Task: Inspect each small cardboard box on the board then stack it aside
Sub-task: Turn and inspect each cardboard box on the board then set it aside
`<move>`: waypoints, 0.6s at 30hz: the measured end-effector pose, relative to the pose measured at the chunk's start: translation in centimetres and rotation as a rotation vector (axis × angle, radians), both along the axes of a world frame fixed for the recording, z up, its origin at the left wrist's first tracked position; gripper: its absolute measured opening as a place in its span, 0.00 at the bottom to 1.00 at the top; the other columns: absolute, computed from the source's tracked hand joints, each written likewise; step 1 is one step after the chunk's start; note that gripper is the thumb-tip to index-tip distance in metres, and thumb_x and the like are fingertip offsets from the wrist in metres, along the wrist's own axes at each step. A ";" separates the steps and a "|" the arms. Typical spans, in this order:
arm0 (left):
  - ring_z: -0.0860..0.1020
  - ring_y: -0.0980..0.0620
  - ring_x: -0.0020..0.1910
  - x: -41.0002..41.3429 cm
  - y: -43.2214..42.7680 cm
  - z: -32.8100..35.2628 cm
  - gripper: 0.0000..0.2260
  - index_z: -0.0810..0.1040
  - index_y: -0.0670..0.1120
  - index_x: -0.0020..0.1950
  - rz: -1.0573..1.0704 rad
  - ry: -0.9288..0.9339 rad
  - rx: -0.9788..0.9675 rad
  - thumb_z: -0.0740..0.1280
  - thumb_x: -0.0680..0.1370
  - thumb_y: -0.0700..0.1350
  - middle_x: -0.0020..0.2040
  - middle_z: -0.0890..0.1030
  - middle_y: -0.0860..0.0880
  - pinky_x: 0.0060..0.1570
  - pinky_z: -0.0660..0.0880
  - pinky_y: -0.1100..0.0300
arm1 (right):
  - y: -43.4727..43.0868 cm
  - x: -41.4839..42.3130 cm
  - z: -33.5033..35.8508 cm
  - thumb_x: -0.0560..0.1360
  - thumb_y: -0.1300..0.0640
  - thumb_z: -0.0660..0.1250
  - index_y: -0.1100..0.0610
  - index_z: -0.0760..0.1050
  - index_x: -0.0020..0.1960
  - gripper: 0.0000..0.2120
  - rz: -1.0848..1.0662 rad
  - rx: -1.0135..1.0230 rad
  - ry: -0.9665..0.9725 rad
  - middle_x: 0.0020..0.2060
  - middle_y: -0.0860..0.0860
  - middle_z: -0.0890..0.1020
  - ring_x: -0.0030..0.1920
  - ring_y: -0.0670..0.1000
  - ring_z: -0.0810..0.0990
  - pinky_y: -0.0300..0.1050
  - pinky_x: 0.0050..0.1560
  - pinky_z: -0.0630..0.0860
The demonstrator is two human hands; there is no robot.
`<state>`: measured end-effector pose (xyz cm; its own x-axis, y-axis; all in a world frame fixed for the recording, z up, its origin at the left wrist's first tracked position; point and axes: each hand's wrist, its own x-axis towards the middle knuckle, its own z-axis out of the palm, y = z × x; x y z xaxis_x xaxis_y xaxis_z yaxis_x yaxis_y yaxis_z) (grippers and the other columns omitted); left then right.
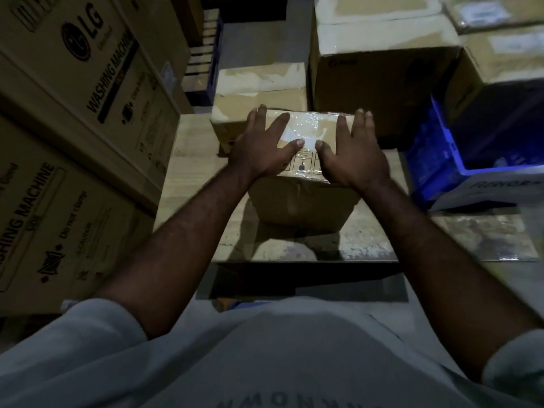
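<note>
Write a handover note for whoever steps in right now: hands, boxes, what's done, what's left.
Left hand: flat on top of the small box, fingers straight.
Right hand: likewise flat, on the right part of the top.
The small box sits on the board, taped side up, not lifted.
A second taped box stands just behind it.
Done: nothing this view can confirm; no stack of inspected boxes is recognisable.
Left: inspect this one, stack it aside, then any others.

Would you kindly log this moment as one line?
left hand: flat on box top | right hand: flat on box top | box: over board, contact unclear | stage: inspecting
</note>
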<state>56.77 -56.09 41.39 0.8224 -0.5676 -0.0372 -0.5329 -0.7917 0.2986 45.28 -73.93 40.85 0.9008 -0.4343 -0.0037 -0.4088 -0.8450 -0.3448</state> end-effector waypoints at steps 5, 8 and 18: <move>0.57 0.39 0.81 -0.8 0.4 -0.2 0.35 0.61 0.56 0.81 0.116 0.013 -0.092 0.60 0.78 0.70 0.84 0.54 0.43 0.70 0.66 0.37 | -1.0 -1.1 -0.7 0.81 0.42 0.66 0.50 0.62 0.82 0.32 -0.236 0.528 -0.358 0.81 0.55 0.64 0.76 0.50 0.68 0.43 0.62 0.80; 0.73 0.40 0.70 -1.3 0.5 -0.1 0.35 0.63 0.51 0.78 0.379 0.093 -0.248 0.64 0.77 0.68 0.76 0.70 0.44 0.62 0.76 0.43 | -0.9 -2.8 -1.3 0.82 0.46 0.66 0.49 0.65 0.78 0.26 -0.365 0.824 -0.391 0.63 0.49 0.80 0.56 0.47 0.84 0.44 0.49 0.85; 0.80 0.56 0.42 -4.2 2.0 4.8 0.25 0.79 0.51 0.52 0.417 0.131 -0.502 0.60 0.79 0.72 0.43 0.81 0.55 0.36 0.70 0.60 | -2.2 -3.5 -1.5 0.86 0.46 0.60 0.47 0.68 0.76 0.19 -0.253 0.767 -0.334 0.58 0.47 0.83 0.53 0.46 0.85 0.45 0.44 0.83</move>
